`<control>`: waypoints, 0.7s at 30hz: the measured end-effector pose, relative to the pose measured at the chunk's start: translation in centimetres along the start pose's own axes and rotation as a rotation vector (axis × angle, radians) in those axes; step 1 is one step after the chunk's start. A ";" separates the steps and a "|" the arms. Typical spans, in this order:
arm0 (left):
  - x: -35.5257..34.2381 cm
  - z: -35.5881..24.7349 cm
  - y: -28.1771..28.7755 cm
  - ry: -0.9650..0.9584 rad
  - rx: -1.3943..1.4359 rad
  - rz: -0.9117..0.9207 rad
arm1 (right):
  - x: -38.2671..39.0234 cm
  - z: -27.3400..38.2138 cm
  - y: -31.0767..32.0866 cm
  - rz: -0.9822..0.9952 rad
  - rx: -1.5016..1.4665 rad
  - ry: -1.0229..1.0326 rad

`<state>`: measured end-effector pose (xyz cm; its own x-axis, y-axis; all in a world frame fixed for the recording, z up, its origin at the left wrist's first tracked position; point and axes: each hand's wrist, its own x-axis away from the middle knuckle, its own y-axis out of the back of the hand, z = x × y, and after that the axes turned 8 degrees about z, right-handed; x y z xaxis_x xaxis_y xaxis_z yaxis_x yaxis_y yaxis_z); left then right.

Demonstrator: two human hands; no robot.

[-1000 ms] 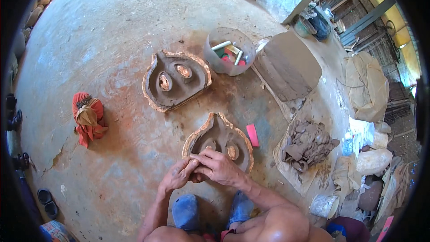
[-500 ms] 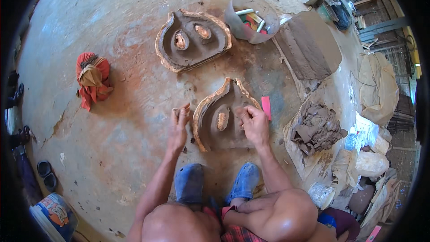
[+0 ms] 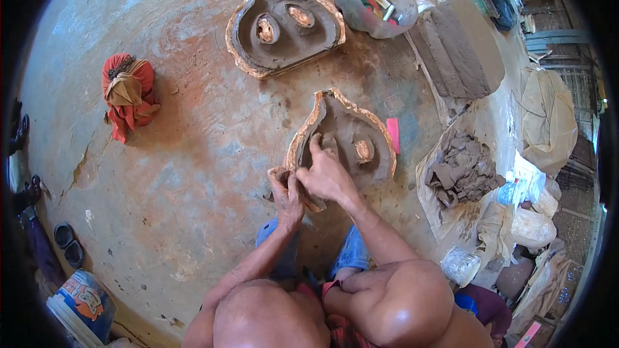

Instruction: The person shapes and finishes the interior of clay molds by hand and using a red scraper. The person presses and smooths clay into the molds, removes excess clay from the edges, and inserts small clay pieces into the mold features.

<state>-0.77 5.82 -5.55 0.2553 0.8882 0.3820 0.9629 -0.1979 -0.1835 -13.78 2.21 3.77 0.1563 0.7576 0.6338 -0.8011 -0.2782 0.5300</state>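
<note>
A clay-lined mould (image 3: 376,116) with a rough orange-brown rim and a pointed top lies on the floor before me. My right hand (image 3: 327,175) reaches into its left side; the index finger is stretched onto the dark clay by the left oval boss, mostly covered by that hand. To the right, a second boss (image 3: 364,151) shows a rough orange-brown centre. Pinched fingers of my left hand (image 3: 287,198) are at the mould's left rim, touching or nearly touching my right thumb. A dark bit shows beside them; what they hold is unclear.
Beyond lies a similar mould (image 3: 284,64). A translucent tub (image 3: 374,16) of tools, a large clay block (image 3: 454,48) and a heap of soft clay (image 3: 463,171) are to the right. A pink strip (image 3: 393,135) is beside the near mould; a red cloth bundle (image 3: 129,96) sits left.
My right hand has moved left, from the right boss to the mould's left side, uncovering the right boss. My left hand has come in to the left rim. The view has shifted slightly.
</note>
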 end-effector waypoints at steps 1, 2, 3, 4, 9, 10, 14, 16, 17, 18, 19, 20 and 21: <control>-0.2 0.1 0.4 -0.011 0.015 0.000 | -0.2 -0.3 -0.9 -0.045 0.199 0.071; -0.2 0.2 0.8 -0.020 0.029 -0.004 | 0.6 1.8 -0.3 0.070 0.097 -0.002; -0.3 0.2 1.3 -0.016 0.020 -0.005 | 1.1 3.1 0.1 0.075 0.089 -0.003; -0.4 0.3 1.2 -0.009 0.090 0.009 | 1.8 4.1 0.9 0.201 0.121 -0.057; -0.4 -1.1 1.4 0.032 0.102 0.076 | 3.7 2.4 1.3 0.475 0.331 -0.030; -0.7 -0.9 1.4 0.017 0.148 0.078 | 4.0 2.3 1.8 0.489 0.382 -0.015; -0.7 -0.1 2.0 0.019 0.102 0.090 | 3.5 0.6 3.4 0.397 0.389 0.127; -0.8 -0.1 2.3 0.040 0.055 0.083 | 2.3 1.7 4.4 0.274 0.244 0.110; -0.8 -0.2 2.2 0.051 0.053 0.081 | 2.1 1.8 4.5 0.143 0.104 0.083; -1.0 -0.2 2.1 0.032 0.076 0.099 | 1.8 1.7 3.8 0.150 0.099 0.077; -1.2 -0.3 2.0 0.011 0.100 0.121 | 1.3 1.6 2.8 0.192 0.144 0.063; -1.0 -0.5 1.8 0.033 0.111 0.122 | 1.1 1.3 2.2 0.232 0.190 0.049; -1.0 -0.5 1.6 0.040 0.110 0.127 | 1.7 0.9 2.0 0.232 0.185 0.042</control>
<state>0.59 4.36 -5.83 0.3798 0.8414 0.3845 0.9078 -0.2592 -0.3297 -14.58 2.39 6.36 -0.0459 0.6836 0.7284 -0.6929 -0.5471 0.4698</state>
